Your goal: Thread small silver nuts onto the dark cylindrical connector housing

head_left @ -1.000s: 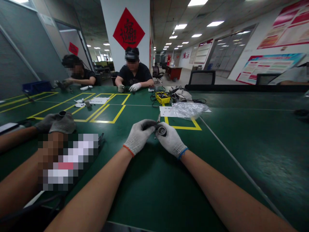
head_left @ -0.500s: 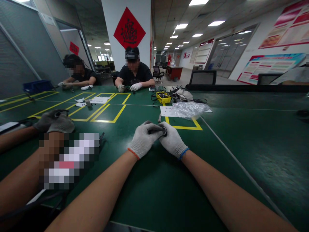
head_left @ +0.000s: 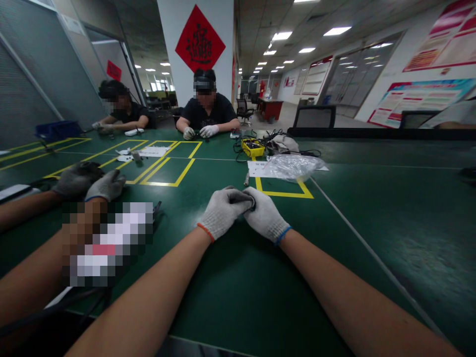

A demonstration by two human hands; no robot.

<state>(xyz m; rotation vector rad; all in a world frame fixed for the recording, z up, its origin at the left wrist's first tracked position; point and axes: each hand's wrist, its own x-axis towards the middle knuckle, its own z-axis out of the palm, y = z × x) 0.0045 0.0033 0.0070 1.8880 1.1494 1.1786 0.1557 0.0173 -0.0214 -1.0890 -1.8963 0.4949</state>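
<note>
My left hand (head_left: pixel 224 212), in a white knit glove with an orange cuff, meets my right hand (head_left: pixel 265 213), gloved in white with a blue cuff, over the green table (head_left: pixel 223 277). Between them both sets of fingers are closed on a small dark round part with a pale rim (head_left: pixel 253 202). Most of that part is hidden by the gloves. Just beyond my fingers a small metal piece (head_left: pixel 246 178) lies on the table beside a yellow tape outline (head_left: pixel 286 195).
Clear plastic film (head_left: pixel 293 167) lies on white paper; behind are a yellow box (head_left: pixel 253 148) and black cables. At left, a co-worker's gloved hands (head_left: pixel 106 186) reach over the table near a pixelated area. Two people sit across, near a blue bin (head_left: pixel 57 130).
The neighbouring co-worker's nearer hand has shifted right and apart from the other one. My hands stay together; the round part shows slightly less of its face. The view has tilted slightly.
</note>
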